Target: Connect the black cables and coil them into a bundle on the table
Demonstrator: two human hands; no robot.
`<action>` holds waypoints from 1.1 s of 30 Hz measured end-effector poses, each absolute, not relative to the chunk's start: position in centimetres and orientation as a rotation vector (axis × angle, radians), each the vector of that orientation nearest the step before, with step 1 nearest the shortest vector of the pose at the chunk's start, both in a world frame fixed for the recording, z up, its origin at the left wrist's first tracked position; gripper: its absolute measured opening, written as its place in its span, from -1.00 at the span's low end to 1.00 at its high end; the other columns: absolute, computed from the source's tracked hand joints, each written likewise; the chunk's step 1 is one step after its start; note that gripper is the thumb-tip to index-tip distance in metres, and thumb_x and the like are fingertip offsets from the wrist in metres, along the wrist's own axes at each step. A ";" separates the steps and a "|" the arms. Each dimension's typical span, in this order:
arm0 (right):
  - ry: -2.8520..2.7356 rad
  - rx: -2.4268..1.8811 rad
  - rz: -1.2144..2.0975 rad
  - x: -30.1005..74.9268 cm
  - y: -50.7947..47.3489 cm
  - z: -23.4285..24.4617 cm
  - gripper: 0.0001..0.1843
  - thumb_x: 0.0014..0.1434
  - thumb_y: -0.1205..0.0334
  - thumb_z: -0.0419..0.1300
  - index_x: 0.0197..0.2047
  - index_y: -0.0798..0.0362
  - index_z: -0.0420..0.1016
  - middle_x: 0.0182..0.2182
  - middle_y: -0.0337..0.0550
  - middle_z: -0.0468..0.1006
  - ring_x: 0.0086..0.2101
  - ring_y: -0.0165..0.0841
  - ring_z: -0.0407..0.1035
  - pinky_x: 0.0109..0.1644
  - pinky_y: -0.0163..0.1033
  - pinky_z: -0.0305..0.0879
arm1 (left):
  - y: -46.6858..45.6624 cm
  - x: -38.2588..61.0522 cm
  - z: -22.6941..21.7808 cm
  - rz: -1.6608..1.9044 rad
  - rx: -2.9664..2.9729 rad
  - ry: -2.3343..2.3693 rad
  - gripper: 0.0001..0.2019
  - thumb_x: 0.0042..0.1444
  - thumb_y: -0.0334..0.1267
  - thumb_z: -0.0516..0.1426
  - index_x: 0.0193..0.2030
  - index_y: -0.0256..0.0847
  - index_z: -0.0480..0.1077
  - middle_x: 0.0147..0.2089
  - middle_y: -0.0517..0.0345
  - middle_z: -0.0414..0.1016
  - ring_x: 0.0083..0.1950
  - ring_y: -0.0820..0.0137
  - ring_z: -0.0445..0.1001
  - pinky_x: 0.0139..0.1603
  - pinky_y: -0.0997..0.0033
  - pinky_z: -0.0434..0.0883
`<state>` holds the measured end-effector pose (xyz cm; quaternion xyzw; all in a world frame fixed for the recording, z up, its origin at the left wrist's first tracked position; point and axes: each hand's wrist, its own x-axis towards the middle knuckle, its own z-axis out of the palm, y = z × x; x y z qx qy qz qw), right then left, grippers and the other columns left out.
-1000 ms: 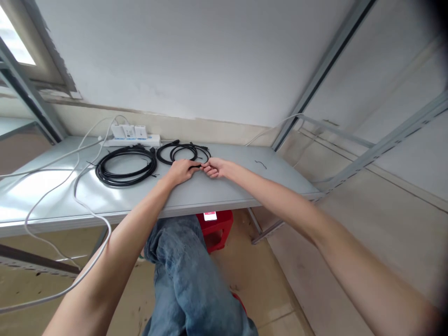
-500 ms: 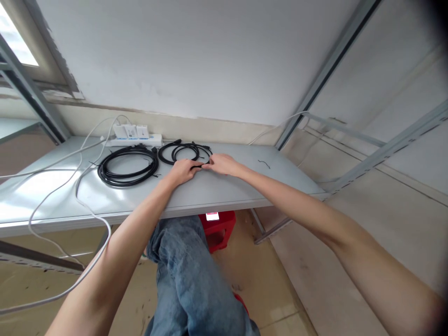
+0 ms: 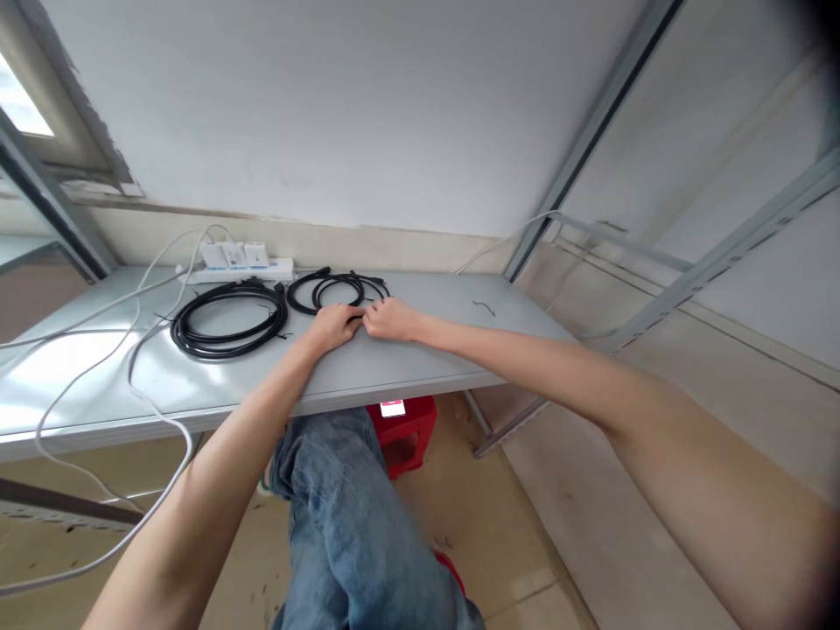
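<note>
Black cable (image 3: 360, 282), looped, centre frame: left hand (image 3: 334, 327) pinches its near edge, seemingly for steadiness; right hand (image 3: 392, 319) curls alongside, its grip too hidden to tell.

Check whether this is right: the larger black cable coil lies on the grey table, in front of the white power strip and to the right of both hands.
Wrong side: the head view shows the larger black cable coil to the left of both the left hand and right hand. It does lie on the grey table, in front of the white power strip.
</note>
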<state>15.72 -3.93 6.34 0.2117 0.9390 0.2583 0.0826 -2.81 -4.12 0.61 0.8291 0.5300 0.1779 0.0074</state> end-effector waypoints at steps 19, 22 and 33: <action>2.370 1.929 -1.420 15.4 -2.7 6.8 -0.73 0.38 0.39 0.04 -0.38 0.12 0.43 -0.57 -0.16 0.44 -0.58 -0.39 0.32 -0.45 -0.31 0.32 | -4.3 -2.8 0.7 0.631 2.556 1.597 -0.59 0.38 -0.12 0.03 0.26 0.07 0.54 0.12 0.04 0.67 0.13 0.12 0.61 0.04 0.30 0.46; 1.804 1.871 -2.333 15.7 -2.4 6.0 -0.67 0.43 0.43 -0.03 -0.39 0.13 0.35 -0.65 -0.32 0.33 -0.69 -0.53 0.13 -0.57 -0.43 0.18 | -4.4 -2.7 0.8 0.627 2.557 1.619 -0.59 0.38 -0.12 0.01 0.24 0.04 0.55 0.10 0.02 0.68 0.09 0.13 0.62 0.00 0.31 0.46; 0.703 1.738 -3.487 13.9 -4.2 4.8 -0.66 0.40 0.61 -0.12 -0.21 0.16 0.40 -0.62 -0.35 0.40 -0.69 -0.59 0.25 -0.61 -0.58 0.24 | -4.4 -2.7 0.8 0.644 2.586 1.662 -0.61 0.38 -0.13 -0.02 0.15 -0.04 0.57 0.01 -0.01 0.70 0.03 0.10 0.64 -0.08 0.31 0.45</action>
